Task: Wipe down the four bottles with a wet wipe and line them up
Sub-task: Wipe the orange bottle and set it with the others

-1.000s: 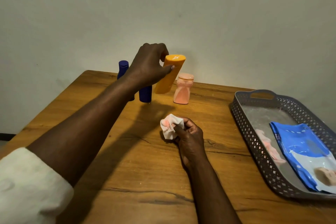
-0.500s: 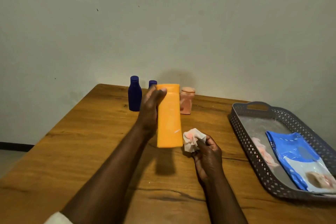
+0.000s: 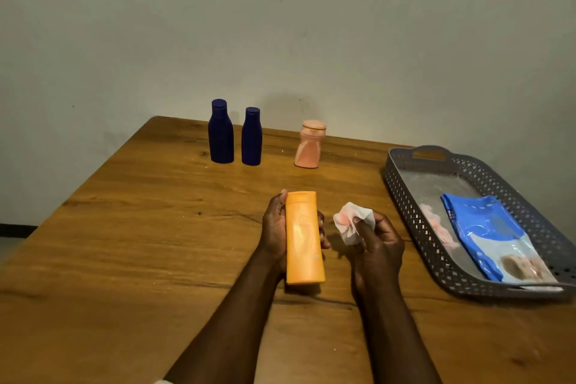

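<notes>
Currently the left hand [image 3: 276, 232] is holding the orange bottle [image 3: 304, 238] just above the wooden table [image 3: 131, 243], fingers curling round its back and thumb lying along its left edge. The right hand [image 3: 378, 248] is pinching a crumpled wet wipe [image 3: 353, 221] just beside the bottle, not yet touching it.

Judgement: the wiping of this bottle is about to start. To do it well, the wipe should be spreading flat against the broad front face and travelling cap to base, with the left hand turning the bottle so the back and narrow sides are getting covered too. The grip should be staying firm, since smooth plastic is likely turning slippery once damp.

Materials: the bottle is looking flat-sided, matte and opaque. The wipe is thin, white, and showing pink staining. Two dark blue bottles [image 3: 221, 134] [image 3: 252, 137] and a squat peach bottle [image 3: 308, 145] are standing upright near the far edge, the blue pair close together, the peach one apart. A grey perforated tray [image 3: 405, 196] at right is holding a blue wipes pack [image 3: 486, 227].
</notes>
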The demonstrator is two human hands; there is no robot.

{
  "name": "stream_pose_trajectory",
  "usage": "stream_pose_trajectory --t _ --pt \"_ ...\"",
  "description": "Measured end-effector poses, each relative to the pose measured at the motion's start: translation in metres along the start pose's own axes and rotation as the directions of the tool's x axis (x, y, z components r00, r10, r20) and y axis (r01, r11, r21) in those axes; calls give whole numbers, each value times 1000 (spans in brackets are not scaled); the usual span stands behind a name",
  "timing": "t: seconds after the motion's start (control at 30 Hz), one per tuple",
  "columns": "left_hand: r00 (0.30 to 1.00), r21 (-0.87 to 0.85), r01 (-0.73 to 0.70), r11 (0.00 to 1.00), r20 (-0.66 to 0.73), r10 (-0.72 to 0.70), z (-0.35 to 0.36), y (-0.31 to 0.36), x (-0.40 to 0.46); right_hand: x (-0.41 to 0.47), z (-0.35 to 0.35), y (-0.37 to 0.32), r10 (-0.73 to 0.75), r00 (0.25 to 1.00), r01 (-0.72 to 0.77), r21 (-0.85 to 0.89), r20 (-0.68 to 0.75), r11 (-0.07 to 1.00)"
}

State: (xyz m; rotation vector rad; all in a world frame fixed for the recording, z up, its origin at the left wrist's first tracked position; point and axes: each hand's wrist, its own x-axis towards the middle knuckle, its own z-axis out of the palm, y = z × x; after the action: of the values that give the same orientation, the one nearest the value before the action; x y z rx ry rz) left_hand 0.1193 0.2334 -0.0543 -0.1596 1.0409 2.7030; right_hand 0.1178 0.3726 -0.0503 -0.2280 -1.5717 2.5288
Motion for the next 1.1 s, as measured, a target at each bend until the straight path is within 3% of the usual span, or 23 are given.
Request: stream_pose_trajectory --t 0.1,0.17,0.27,0.43,0.53,0.63,0.73,0.83,0.9,1.0,1.1 --pt "999 4 38 999 17 -38 -3 0 4 -12 10 -8 -31 996 38 -77 85 996" --pt "999 -12 33 999 -1 -33 -6 0 8 -15 17 -15 -193 968 229 -245 161 942" --pt "999 -8 18 1000 -26 -18 -9 0 14 -8 27 -29 -436 799 599 -483 414 639" --pt "993 32 -66 997 -96 69 -14 -2 23 1 58 -40 -432 620 779 -579 654 240" --pt "985 2 -118 993 -126 117 -17 -5 26 -4 75 -30 -317 618 755 -655 719 -13" --pt "987 -19 -127 992 -99 124 -18 -8 28 -17 78 -17 -235 625 728 -664 745 -170" --pt "989 -31 -131 991 -80 128 -20 -7 27 -26 71 -13 -187 648 721 -674 739 -163" --pt "983 7 -180 984 -40 180 -21 -4 26 -45 50 -11 -84 587 785 -592 805 -185" --pt "983 36 -185 982 17 185 -21 -4 26 -63 35 -10 -61 588 785 -587 807 -197" --pt "981 76 -185 980 74 180 -21 -3 27 -78 20 -11 -82 560 815 -566 824 -120" --pt "980 56 -183 981 89 178 -20 -3 27 -79 18 -17 -72 600 793 -604 797 -74"
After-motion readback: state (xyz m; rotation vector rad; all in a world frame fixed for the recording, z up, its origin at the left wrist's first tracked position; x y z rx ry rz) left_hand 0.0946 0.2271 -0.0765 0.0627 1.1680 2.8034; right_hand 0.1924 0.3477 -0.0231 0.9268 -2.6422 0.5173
